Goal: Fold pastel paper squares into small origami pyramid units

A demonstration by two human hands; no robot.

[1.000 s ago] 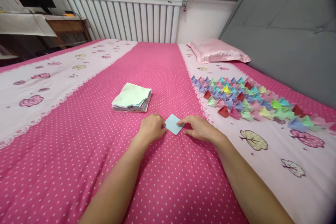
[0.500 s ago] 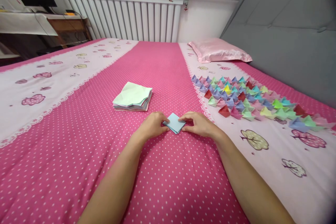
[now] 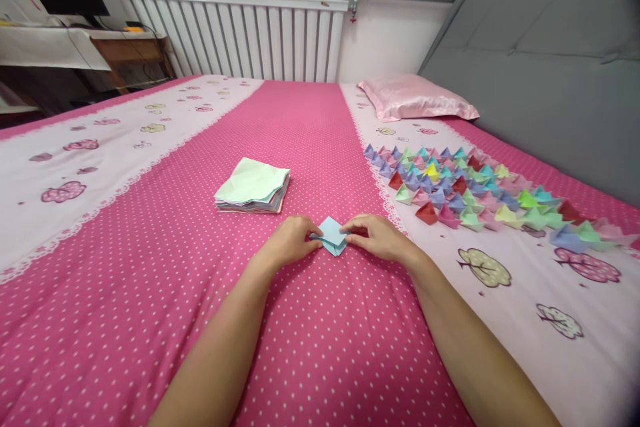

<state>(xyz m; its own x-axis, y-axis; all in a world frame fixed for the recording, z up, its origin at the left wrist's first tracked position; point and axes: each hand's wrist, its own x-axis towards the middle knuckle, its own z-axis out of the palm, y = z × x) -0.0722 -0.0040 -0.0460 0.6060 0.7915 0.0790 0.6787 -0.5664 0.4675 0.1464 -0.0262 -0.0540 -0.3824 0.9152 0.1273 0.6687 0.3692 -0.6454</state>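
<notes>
- Both hands met over one small folded piece of light blue paper [image 3: 331, 236], which lay on the dotted pink middle strip of the bedspread [image 3: 310, 340], just in front of the person.
- Left hand [image 3: 290, 243] was loosely curled, knuckles up, with its fingertips [image 3: 314, 238] drawn together on the left corner of the light blue paper in a pinch.
- Right hand [image 3: 377, 238] was curled the same way, its thumb and forefinger closed on the right corner of the paper; the other fingers were tucked under, and how they lay could not be told.
- Between the two hands the paper showed as a small diamond with raised folded edges, its near point touching the bedspread.
- Beyond the left hand, near but apart, sat a stack of paper squares [image 3: 253, 187] with a pale green sheet on top and mixed colours in its edge.
- To the right of the right hand, on the pale printed strip, stood rows of folded paper figures [image 3: 465, 190] in many colours, packed close to one another.
- Farther back lay a pink satin pillow [image 3: 415, 97] against the grey padded headboard [image 3: 540, 60], and a white radiator [image 3: 240, 37] ran along the wall behind the bed.
</notes>
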